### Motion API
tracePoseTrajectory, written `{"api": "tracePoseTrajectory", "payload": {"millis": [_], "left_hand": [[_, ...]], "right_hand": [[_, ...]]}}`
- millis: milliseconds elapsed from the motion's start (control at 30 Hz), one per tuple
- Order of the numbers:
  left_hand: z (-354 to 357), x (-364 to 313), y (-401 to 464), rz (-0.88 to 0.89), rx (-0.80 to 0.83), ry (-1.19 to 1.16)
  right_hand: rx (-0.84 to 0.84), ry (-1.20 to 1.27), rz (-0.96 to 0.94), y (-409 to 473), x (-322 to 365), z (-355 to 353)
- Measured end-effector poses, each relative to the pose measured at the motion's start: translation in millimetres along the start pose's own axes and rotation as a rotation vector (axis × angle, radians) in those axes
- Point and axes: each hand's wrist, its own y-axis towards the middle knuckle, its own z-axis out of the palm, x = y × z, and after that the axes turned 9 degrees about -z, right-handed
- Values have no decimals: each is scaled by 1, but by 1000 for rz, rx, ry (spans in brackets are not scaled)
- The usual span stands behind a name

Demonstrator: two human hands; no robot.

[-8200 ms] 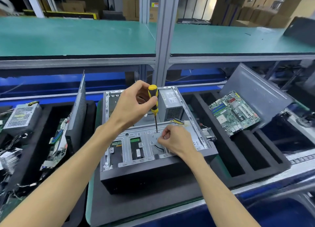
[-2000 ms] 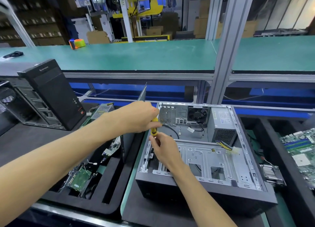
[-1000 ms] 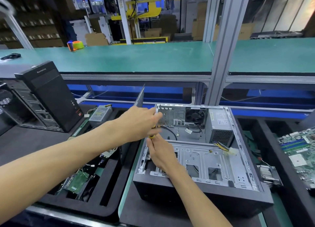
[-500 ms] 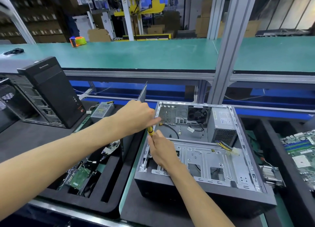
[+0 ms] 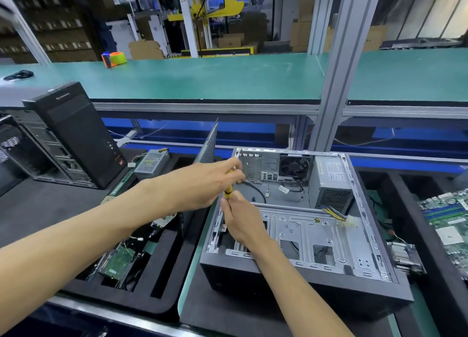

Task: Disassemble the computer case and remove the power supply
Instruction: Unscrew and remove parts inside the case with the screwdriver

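While the computer case (image 5: 298,235) lies on its side on a dark foam tray (image 5: 228,319) on the desk, open face up, it ranks as the largest item: sheet-steel shell, stiff, judged heavy, with thin stamped rims that look sharp to bare skin; next, the power supply (image 5: 329,182), a grey metal box seated in the far right corner of the case beside the rear fan (image 5: 295,165), judged dense and rigid, best taken by its flat side walls once freed, not by its cables; its yellow-and-black cable bundle (image 5: 339,216) trails over the drive cage plate (image 5: 311,233) to a pale connector, soft and liable to snag on the plate edge; open room for lifting lies straight up, as case walls hem the unit on two sides; a loose side panel (image 5: 209,144) stands tilted just left of the case, narrowing room there; a black tower (image 5: 76,131) stands well apart at left; a motherboard (image 5: 448,220) lies in the tray at right; left hand (image 5: 202,182) curled round the yellow screwdriver (image 5: 228,189) handle at the case's left rim; right hand (image 5: 240,217) pinching the tool lower down, apparently steadying its shaft; the tip and any screw are hidden.
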Motion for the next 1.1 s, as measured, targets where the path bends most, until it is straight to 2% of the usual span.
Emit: {"api": "tracePoseTrajectory", "payload": {"millis": [100,167,233,333,400,467,533,600,667,733,833,967,1100], "left_hand": [[-5,1,3,-21,-40,-7],[-9,1,9,-97,-54,47],[-7,1,14,-210,-44,152],[-6,-4,20,-283,-171,350],[-4,-11,21,-392,-200,303],[-3,-13,21,-463,-164,262],[5,-11,19,-437,-109,222],[2,-7,12,-250,-50,109],[-8,-5,7,-63,-45,-130],[-15,-5,6,-31,22,-221],[-20,-2,7,-80,91,-180],[-19,-3,14,-126,-51,-109],[-6,-6,20,-257,-94,330]], "right_hand": [[-12,-7,-15,1,-1,2],[-13,-26,-23,1,-2,4],[-4,-47,-22,1,-2,5],[14,-82,-12,2,-2,6],[26,-96,-6,2,-1,6],[34,-89,0,1,-1,5],[38,-56,4,1,0,4],[40,-41,3,1,-1,2],[33,-43,-5,1,-1,0],[23,-30,-9,1,0,-1],[4,-26,-14,1,1,-1],[-13,-43,-23,1,-1,3],[2,-111,-37,2,-3,7]]}}
